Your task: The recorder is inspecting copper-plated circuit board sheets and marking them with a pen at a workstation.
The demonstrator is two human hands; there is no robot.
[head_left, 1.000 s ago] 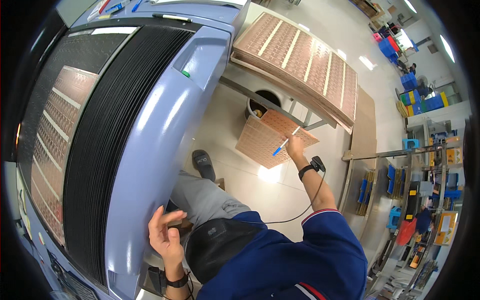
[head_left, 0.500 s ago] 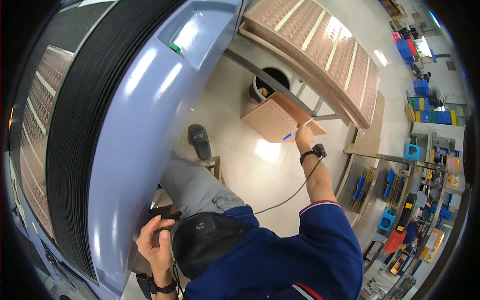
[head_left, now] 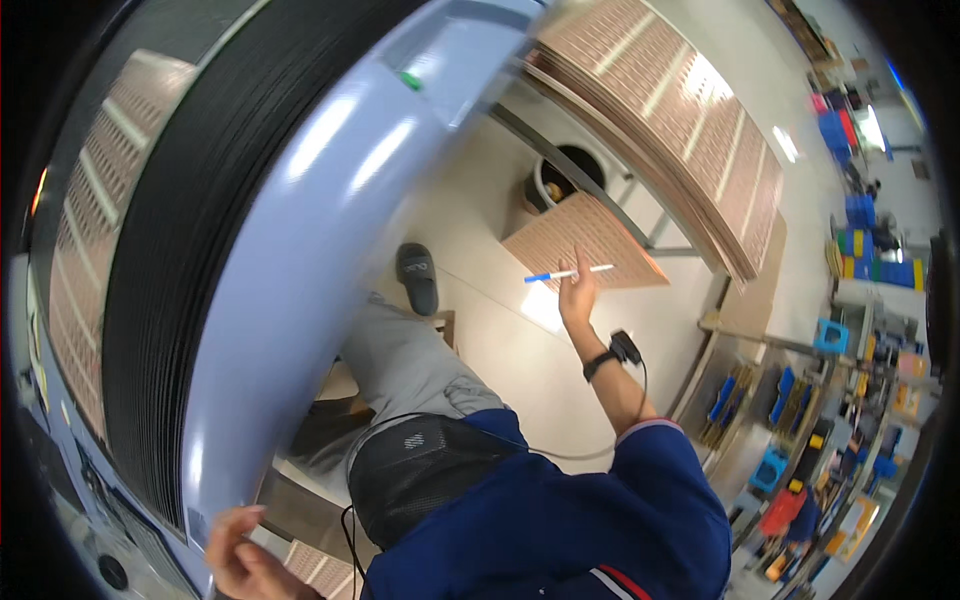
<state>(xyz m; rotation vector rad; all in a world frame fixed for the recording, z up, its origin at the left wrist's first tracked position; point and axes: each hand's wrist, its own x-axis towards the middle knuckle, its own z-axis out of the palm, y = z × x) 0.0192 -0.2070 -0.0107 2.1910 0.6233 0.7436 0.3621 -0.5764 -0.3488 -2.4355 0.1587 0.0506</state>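
Note:
A white pen with a blue end (head_left: 540, 277) lies across the fingers of my right hand (head_left: 578, 295), with one finger stretched out past it. Just beyond that hand, a copper-coloured patterned panel (head_left: 590, 235) leans tilted under the metal-framed stand. At the lower left, my left hand (head_left: 245, 562) is beside the lower end of the blue-grey machine casing (head_left: 270, 250), fingers loosely bent and apart, with nothing seen in them. Part of that hand is cut off by the lower edge and slightly blurred.
Several copper-coloured panels form a stack (head_left: 690, 110) on the stand at upper right. Behind the leaning panel is a round bin (head_left: 540, 190). Black bellows (head_left: 190, 230) border the machine. A dark slipper (head_left: 417, 278) is on the floor. Racks (head_left: 740, 390) stand at right.
My right hand has drawn back left and nearer, away from the leaning panel, with the pen. My left hand has dropped lower and left. The whole view has shifted a little.

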